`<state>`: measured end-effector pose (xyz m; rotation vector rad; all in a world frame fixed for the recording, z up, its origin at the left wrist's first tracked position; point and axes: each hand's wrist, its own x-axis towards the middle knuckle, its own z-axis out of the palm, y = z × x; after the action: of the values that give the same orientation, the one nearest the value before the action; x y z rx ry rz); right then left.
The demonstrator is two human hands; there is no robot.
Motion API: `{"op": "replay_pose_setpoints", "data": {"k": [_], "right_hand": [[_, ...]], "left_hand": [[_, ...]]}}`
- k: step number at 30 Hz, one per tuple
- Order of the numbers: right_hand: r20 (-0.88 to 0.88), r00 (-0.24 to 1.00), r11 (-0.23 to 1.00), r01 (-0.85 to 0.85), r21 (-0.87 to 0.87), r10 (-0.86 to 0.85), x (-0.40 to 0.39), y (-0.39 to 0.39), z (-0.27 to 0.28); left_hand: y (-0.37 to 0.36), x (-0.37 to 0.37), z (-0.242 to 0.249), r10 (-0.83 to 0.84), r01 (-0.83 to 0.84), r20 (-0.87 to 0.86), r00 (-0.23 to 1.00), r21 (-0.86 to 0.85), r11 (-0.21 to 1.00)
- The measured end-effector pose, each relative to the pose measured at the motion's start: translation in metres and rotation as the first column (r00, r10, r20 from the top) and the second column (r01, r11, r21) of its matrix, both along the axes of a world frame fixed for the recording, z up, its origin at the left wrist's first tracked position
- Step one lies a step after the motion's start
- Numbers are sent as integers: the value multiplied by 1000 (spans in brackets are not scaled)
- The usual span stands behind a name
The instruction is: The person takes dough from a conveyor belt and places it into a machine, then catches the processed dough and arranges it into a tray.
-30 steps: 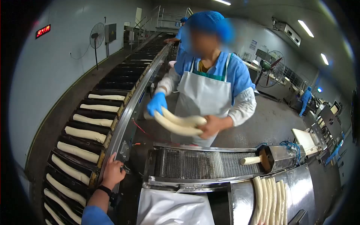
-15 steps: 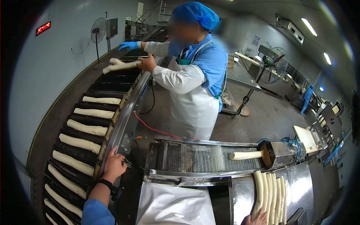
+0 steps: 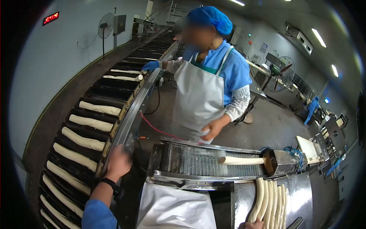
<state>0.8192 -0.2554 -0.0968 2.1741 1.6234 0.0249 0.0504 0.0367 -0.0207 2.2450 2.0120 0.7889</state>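
At the bottom edge, my right hand (image 3: pixel 254 225), partly cut off by the frame, has its fingers closed at the near end of the leftmost dough strip (image 3: pixel 258 200). More dough strips (image 3: pixel 275 204) lie side by side against it on a metal tray (image 3: pixel 299 191). My left hand (image 3: pixel 119 163), wearing a dark wristband (image 3: pixel 109 183), is beside the metal rail (image 3: pixel 127 116) of the mould line. Its fingers are smeared by motion. Left of it, long dough pieces (image 3: pixel 78 156) lie in black moulds (image 3: pixel 108 94).
Across the belt stands a co-worker (image 3: pixel 207 95) in a white apron, one blue-gloved hand (image 3: pixel 151 65) over the moulds. A dough roll (image 3: pixel 242 160) lies on the mesh belt (image 3: pixel 190 160) by the metal outlet (image 3: pixel 286 158). White sheeting (image 3: pixel 177 208) covers the near surface.
The co-worker's dough piece has left their hands, and their bare hand has dropped to the belt side. My right fingers moved to the strip's end, which swung left. The belt's roll has advanced left.
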Motion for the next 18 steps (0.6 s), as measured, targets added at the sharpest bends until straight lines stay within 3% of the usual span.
{"op": "replay_pose_setpoints", "data": {"k": [1, 2, 4, 5, 8, 10, 11, 12, 14, 18], "right_hand": [[-275, 928, 913, 322, 249, -252, -14, 1, 12], [-622, 764, 815, 464, 347, -170, -21, 4, 13], [-860, 317, 709, 702, -71, -400, -46, 30, 55], [-860, 328, 720, 691, -64, -391, -66, 53, 76], [-986, -14, 695, 708, -126, -165, -140, 132, 148], [-998, -63, 742, 669, -44, -2, -164, 174, 183], [-994, -16, 789, 610, 73, 104, -201, 198, 223], [-988, -103, 923, 379, 71, 119, -175, 246, 222], [-967, -187, 946, 303, 113, 175, -245, 263, 306], [-912, -344, 974, 41, 224, 224, -352, 310, 411]], "left_hand": [[0, -1, -1, 5, -5, 3, 1000, 0, 1000], [-1, 0, -2, -5, 5, 0, 1000, 12, 1000], [-2, -1, -1, 6, -6, 6, 1000, 26, 1000], [-3, -2, 4, 1, -1, -9, 1000, 21, 1000], [-2, -2, 2, 19, -19, -17, 1000, -4, 1000], [-2, -4, -2, 2, -2, 9, 1000, 24, 1000], [-2, -4, -1, -1, 0, 6, 1000, 62, 998], [2, -9, 5, 14, -14, 8, 1000, 63, 998], [0, -9, 7, -5, 3, 16, 1000, 70, 998], [6, -14, -3, -14, 10, 36, 999, 104, 995]]}}
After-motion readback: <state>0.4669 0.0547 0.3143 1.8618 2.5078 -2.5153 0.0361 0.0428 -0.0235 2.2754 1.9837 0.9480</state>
